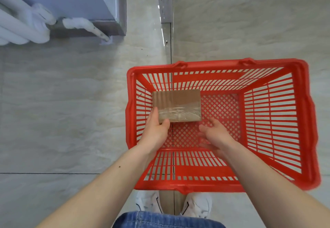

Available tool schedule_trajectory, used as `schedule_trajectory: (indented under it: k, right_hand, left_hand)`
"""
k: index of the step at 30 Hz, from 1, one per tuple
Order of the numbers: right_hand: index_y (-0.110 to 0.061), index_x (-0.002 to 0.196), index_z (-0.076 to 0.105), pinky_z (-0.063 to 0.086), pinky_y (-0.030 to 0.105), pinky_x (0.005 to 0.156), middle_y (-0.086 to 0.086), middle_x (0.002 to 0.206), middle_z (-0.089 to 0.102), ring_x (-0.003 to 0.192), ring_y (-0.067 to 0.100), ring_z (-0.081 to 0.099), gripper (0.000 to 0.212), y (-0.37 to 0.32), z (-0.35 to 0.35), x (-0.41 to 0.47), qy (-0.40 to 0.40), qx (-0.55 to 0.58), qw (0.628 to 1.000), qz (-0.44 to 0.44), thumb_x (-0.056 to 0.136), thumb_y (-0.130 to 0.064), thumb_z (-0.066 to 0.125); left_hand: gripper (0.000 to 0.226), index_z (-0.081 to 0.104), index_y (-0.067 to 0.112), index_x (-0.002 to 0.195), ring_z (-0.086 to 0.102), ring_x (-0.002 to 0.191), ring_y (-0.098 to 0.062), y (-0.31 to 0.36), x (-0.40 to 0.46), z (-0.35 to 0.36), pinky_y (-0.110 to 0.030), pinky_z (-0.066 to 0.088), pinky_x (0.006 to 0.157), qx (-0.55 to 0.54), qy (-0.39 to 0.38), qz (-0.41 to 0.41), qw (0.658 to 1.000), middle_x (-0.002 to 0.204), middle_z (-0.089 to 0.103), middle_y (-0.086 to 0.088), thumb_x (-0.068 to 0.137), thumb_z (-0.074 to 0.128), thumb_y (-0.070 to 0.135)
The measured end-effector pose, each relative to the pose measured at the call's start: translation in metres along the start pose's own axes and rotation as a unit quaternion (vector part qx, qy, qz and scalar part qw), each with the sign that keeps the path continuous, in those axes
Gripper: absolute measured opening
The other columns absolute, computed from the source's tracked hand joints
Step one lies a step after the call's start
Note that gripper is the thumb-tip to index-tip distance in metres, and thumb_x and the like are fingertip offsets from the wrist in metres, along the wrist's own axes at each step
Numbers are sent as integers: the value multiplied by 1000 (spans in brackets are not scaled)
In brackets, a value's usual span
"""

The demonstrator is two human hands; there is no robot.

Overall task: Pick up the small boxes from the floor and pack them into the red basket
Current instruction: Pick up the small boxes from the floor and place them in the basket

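At the bottom of the frame your white sneakers (196, 204) stand on the pale tiled floor (71, 111), just behind the red slatted plastic basket (278, 126). Your left hand (157, 129) has its grip pinching the near left corner of a small brown taped cardboard box (176, 104) — it sits inside the basket's left part. Your right hand (216, 135) is spread, holding nothing. White pipes (19, 26) lie upper left.

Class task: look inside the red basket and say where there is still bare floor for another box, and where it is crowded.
Free: the mesh bottom to the right of the cardboard box, up to the basket's right wall, and the strip between box and near wall. Crowded: the far-left corner, where the box sits with the left hand gripping its near-left corner; the right hand hovers open beside it.
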State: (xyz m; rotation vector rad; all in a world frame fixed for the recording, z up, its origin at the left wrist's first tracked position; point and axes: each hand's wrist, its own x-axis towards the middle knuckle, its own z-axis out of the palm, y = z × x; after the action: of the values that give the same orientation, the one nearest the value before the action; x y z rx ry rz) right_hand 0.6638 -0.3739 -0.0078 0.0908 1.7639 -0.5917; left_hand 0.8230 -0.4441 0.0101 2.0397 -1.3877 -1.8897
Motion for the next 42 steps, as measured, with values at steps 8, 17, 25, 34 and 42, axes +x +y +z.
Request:
schedule_trajectory:
  k: [8, 17, 25, 34, 42]
  right_hand:
    - [-5, 134, 50, 55, 38, 67, 10, 102, 62, 95, 27, 65, 42, -31, -38, -137, 69, 32, 996, -44, 93, -8, 60]
    - [-10, 120, 57, 57, 43, 82, 8, 108, 65, 93, 23, 67, 29, -70, -93, -279, 106, 124, 983, -79, 91, -13, 63]
    - [-13, 115, 56, 56, 37, 76, 6, 102, 66, 86, 19, 65, 24, -61, -156, -373, 149, 255, 951, -94, 91, -12, 62]
    - [-12, 116, 54, 55, 30, 73, 3, 102, 61, 92, 20, 65, 22, 3, -254, -410, 213, 369, 901, -88, 94, -7, 55]
    - [-9, 126, 56, 56, 37, 83, 6, 118, 63, 94, 19, 67, 34, 68, -371, -419, 242, 413, 876, -59, 92, -10, 58]
  left_hand:
    - [57, 28, 43, 149, 44, 137, -20, 89, -122, -15, -50, 40, 111, 46, -16, 3, 999, 153, 40, 9, 96, 49, 39]
    - [66, 23, 37, 153, 44, 134, -21, 210, -247, -13, -49, 38, 111, 114, -69, 59, 989, 143, 47, 4, 94, 52, 43]
    - [62, 33, 26, 151, 58, 114, -16, 268, -340, 29, -41, 48, 103, 162, -149, 128, 967, 125, 57, 4, 95, 57, 36]
    - [48, 43, 21, 142, 54, 107, -11, 265, -405, 138, -24, 38, 90, 251, -222, 163, 928, 118, 59, 5, 96, 55, 30]
    - [65, 26, 17, 154, 48, 109, -8, 260, -448, 263, -24, 34, 90, 303, -261, 150, 904, 122, 52, 10, 97, 54, 31]
